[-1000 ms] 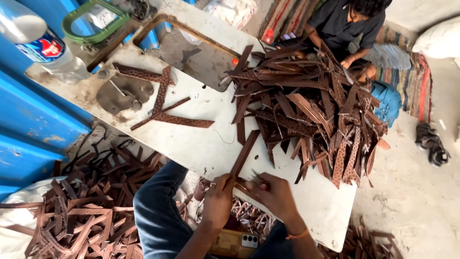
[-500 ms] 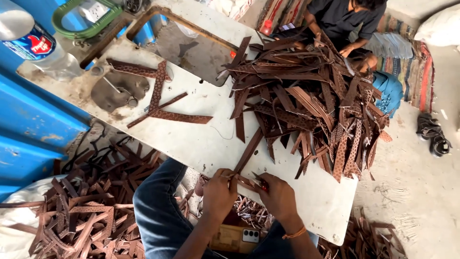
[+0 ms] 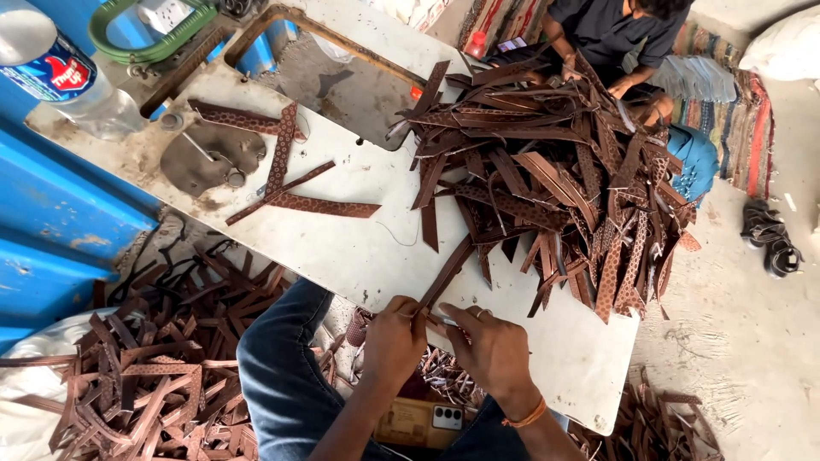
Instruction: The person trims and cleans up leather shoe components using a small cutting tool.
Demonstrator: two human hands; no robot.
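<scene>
My left hand (image 3: 395,339) and my right hand (image 3: 489,346) meet at the near edge of a white table (image 3: 359,248). Both pinch the near end of one long brown leather strip (image 3: 448,271), which runs up and away toward a big heap of brown strips (image 3: 555,179). My right hand also seems to hold a small tool against the strip's end; the fingers hide most of it.
A few perforated strips (image 3: 286,183) lie crossed at the table's left by a metal plate (image 3: 209,158). Cut strips (image 3: 145,376) cover the floor at lower left. A plastic bottle (image 3: 60,72) stands top left. Another person (image 3: 615,34) sits beyond the heap. Sandals (image 3: 769,239) lie right.
Both hands have shifted slightly right along the table's near edge, still pinching the same strip. The heap and crossed strips have not moved.
</scene>
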